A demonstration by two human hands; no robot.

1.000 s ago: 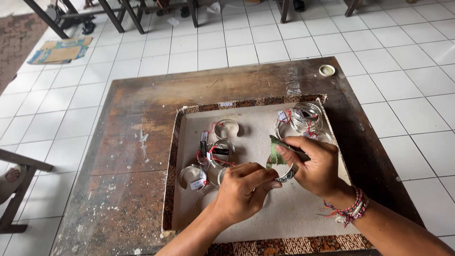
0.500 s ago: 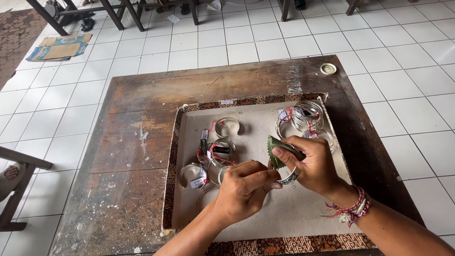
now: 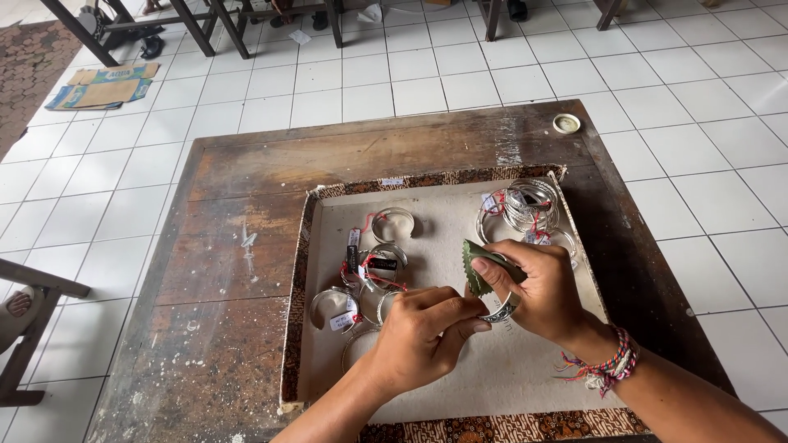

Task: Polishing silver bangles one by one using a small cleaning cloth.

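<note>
Head view: over the shallow tray [image 3: 316,246] with its patterned rim, your right hand [image 3: 538,291] pinches a green zigzag-edged cloth [image 3: 480,267] and an engraved silver bangle [image 3: 502,310]. Your left hand [image 3: 423,336] grips the bangle's near end. Inside the tray, other bangles [image 3: 392,221] carry small white tags [image 3: 342,321] on red strings.

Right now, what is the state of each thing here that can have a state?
Left hand: grip closed on the bangle.
Right hand: holds bangle and green cloth.
Bangle: held between both hands, above the tray.
Green cloth: folded, pinched by right fingers.
Tray: flat on the table, holding loose tagged bangles.
Table: worn, stained.
</note>
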